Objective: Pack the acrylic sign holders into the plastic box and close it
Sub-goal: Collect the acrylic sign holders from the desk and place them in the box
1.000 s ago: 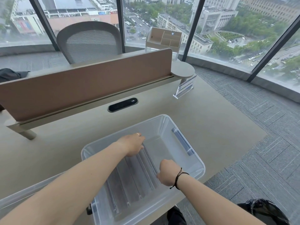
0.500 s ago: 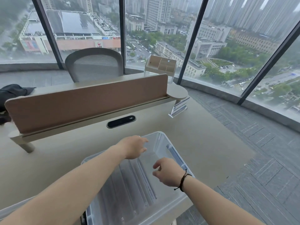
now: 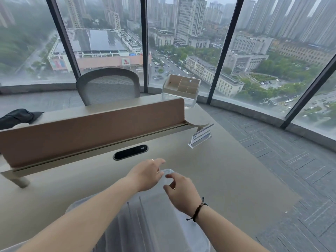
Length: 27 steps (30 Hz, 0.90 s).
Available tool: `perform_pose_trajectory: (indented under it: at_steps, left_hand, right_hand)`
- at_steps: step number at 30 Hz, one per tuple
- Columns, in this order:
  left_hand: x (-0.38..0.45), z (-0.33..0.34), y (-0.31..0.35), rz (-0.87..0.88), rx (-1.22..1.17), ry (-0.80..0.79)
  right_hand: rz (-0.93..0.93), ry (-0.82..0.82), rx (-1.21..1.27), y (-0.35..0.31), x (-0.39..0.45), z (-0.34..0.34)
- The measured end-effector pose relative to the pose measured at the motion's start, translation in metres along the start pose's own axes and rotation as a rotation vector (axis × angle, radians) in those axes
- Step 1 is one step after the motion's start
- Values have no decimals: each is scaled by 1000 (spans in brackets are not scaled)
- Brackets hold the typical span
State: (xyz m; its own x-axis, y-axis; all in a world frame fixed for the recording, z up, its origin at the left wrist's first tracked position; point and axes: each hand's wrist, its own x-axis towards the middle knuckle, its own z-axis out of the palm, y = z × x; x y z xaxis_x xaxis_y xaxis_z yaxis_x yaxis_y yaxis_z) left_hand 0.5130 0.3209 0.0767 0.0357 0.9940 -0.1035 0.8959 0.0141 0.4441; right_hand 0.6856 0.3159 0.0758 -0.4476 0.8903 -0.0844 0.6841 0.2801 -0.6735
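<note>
Curved glass window wall (image 3: 181, 42) across the back, city view behind it. Grey carpet floor (image 3: 291, 170) on the right. Beige bench (image 3: 227, 179) fills the middle, with a brown divider panel (image 3: 91, 128) running along its far side. Grey mesh chair (image 3: 109, 86) behind the panel. Clear plastic box (image 3: 151, 224) sits on the bench at the near edge, open at the top, mostly covered by both forearms; only its far corner and middle show. Flat clear acrylic sign holders (image 3: 140, 211) lie inside the box on its bottom, seen as long parallel edges; count not readable. Small wooden organizer (image 3: 181, 86) stands on the far end of the bench past the panel. Dark cloth item (image 3: 18, 117) at far left behind the panel. One more acrylic sign holder with a blue-and-white insert (image 3: 201, 136) stands on the bench at the right end of the panel, well apart from the box. Black oval cable port (image 3: 130, 152) in the bench just below the panel. Left hand (image 3: 147, 175) above the box's far corner, fingers loosely spread and pointing right, holding nothing, ring on one finger. Right hand (image 3: 181, 193) just beside it over the box, fingers loosely curled and apart, empty, dark cord bracelet (image 3: 197, 210) on the wrist.
</note>
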Motion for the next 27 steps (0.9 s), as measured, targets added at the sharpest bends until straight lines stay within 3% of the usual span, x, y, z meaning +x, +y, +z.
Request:
perform_pose_trajectory:
  at_steps: [6, 15, 27]
  left_hand:
    - [65, 10, 46, -69, 7, -46]
    - [191, 31, 108, -269, -98, 82]
    - [292, 66, 126, -429, -91, 49]
  right_hand:
    - [54, -19, 18, 62, 53, -59]
    - [143, -48, -58, 175, 154, -149]
    - [232, -56, -199, 270, 273, -211]
